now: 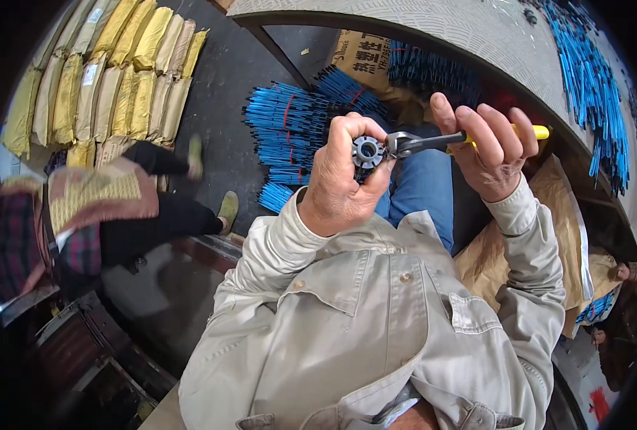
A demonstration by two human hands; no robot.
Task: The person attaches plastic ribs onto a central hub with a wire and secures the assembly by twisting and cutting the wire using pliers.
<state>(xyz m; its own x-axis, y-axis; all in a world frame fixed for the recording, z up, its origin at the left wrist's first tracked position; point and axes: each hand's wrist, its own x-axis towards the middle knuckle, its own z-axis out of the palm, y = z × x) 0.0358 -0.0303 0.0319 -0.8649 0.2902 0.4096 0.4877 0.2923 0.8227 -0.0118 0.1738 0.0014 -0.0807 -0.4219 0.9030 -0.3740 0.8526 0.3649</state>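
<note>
Left hand [336, 193] wrapped tight around a small round grey ring-shaped part [367, 151], its toothed face and centre hole peeking out above thumb and fingers. Right hand [487, 147] closed on the yellow handle of pliers [433, 141]; the metal nose meets the part's right edge, held over the lap.

Beyond the part, on the dark floor: bundles of blue rods [290, 129] tied with red bands. Just behind them, a brown cardboard box [361, 57] with dark print. Far left of the part, rows of yellow and tan wrapped packets [111, 72]. Right of the part, more blue rods [591, 86] loose on the grey curved table [433, 36]. Under the right elbow, a brown paper sack [490, 251], contents hidden.
</note>
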